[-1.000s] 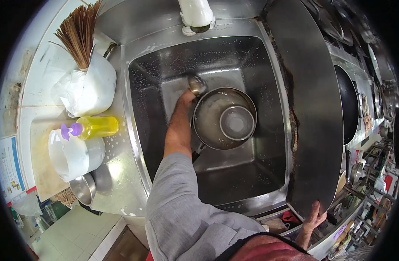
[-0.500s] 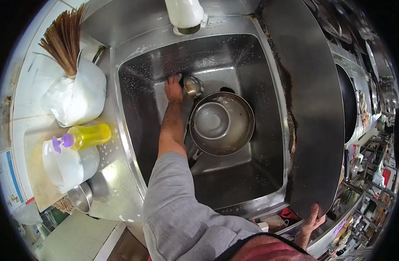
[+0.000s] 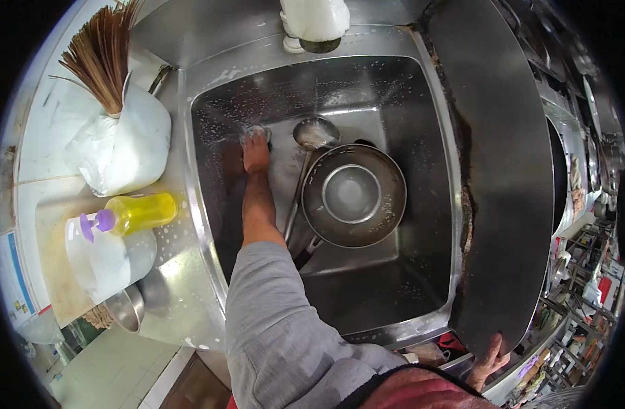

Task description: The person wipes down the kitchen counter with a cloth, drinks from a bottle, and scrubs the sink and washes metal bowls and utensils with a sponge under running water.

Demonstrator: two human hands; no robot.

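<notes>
Sink [image 3: 387, 293] is filling the middle of the head view, lying in front of the person, and the left hand [image 3: 256, 153] is reaching down into its far left part. That hand's fingers are lying close together, their tips meeting a small pale thing [image 3: 257, 129] beside the sink's left wall; whether they are grasping it or merely pressing on it, I cannot tell. The left arm is stretching almost straight into the sink, the back of the hand facing up, its grey sleeve [image 3: 268, 286] crossing the sink's near left rim. Beyond the sink's near right corner, the right hand [image 3: 488, 360] is resting at the near end of a dark panel [image 3: 503, 204], one digit lying against its edge and the others partly hidden, so their grip is unclear. Inside the sink, a pan [image 3: 392, 180] is sitting near the middle with a metal bowl [image 3: 351, 193] resting in it, and a ladle [image 3: 316, 133] is lying between left hand and pan. Left of the sink, a yellow bottle [image 3: 143, 213] is showing its purple pump, and farther left a blue-striped poster [image 3: 19, 273] is bearing print too small to read.
</notes>
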